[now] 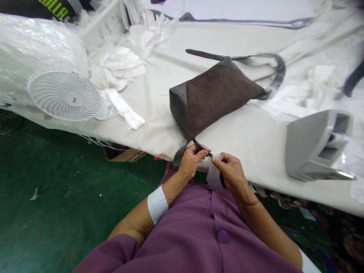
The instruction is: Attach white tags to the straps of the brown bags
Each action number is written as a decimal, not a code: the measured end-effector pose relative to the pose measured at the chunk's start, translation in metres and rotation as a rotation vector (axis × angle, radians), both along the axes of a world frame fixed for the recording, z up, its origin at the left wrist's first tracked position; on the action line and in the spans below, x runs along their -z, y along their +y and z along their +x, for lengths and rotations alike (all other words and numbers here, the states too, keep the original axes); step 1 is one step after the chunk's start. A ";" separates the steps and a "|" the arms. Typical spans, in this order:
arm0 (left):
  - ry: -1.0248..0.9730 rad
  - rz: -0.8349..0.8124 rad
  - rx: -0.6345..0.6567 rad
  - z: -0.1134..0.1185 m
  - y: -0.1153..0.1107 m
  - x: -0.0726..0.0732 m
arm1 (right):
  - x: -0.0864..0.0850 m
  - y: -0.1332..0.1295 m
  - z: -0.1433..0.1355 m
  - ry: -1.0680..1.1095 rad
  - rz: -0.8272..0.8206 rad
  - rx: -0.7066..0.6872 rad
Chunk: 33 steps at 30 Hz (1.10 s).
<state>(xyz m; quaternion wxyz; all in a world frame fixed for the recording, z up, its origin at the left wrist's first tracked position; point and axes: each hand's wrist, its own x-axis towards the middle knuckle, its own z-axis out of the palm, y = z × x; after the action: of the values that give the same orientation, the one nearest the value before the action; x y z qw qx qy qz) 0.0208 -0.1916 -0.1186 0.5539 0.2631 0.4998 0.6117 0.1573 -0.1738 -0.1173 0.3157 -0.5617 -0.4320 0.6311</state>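
Observation:
A dark brown bag (pixel 222 96) with smooth black end panels lies on the white-covered table, its near corner pointing toward me. At the table's front edge, my left hand (pixel 189 163) pinches a thin black strap (pixel 199 145) that runs from this corner. A wider dark strap (pixel 178 157) hangs beside that hand. Close by on the right, my right hand (pixel 233 173) is closed on a piece of thin white paper (pixel 215 176), thumb and finger near the thin strap's end. Something dark shows behind the paper, partly hidden. The bag's other strap (pixel 277 72) curls out at the far side.
To the left stands a white fan (pixel 66 96) with its cable, near crumpled white paper (pixel 122 62) and clear plastic wrap (pixel 36 45). A grey tape dispenser (pixel 308 146) sits at the right. Below the table edge is a cardboard box (pixel 125 153) on the green floor (pixel 71 197).

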 end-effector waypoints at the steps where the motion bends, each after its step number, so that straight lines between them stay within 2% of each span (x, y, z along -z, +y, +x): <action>1: 0.004 0.002 -0.002 0.000 0.000 0.000 | -0.002 0.000 -0.002 0.042 -0.041 0.016; 11: -0.047 0.034 -0.011 -0.002 -0.001 0.004 | -0.010 -0.002 -0.012 0.223 -0.265 0.085; 20: -0.084 0.009 -0.051 -0.004 0.000 0.003 | -0.014 -0.002 -0.020 0.215 -0.290 0.079; 24: -0.066 -0.012 -0.043 -0.005 -0.001 0.002 | -0.012 -0.003 -0.021 0.202 -0.261 0.089; 33: -0.078 0.037 -0.010 -0.007 -0.004 0.004 | -0.006 -0.004 -0.017 0.081 -0.053 0.079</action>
<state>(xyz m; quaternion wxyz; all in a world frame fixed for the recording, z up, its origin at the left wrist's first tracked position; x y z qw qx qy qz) 0.0142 -0.1951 -0.1230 0.5650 0.2466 0.4676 0.6335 0.1403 -0.1782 -0.1110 0.3426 -0.5604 -0.3797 0.6515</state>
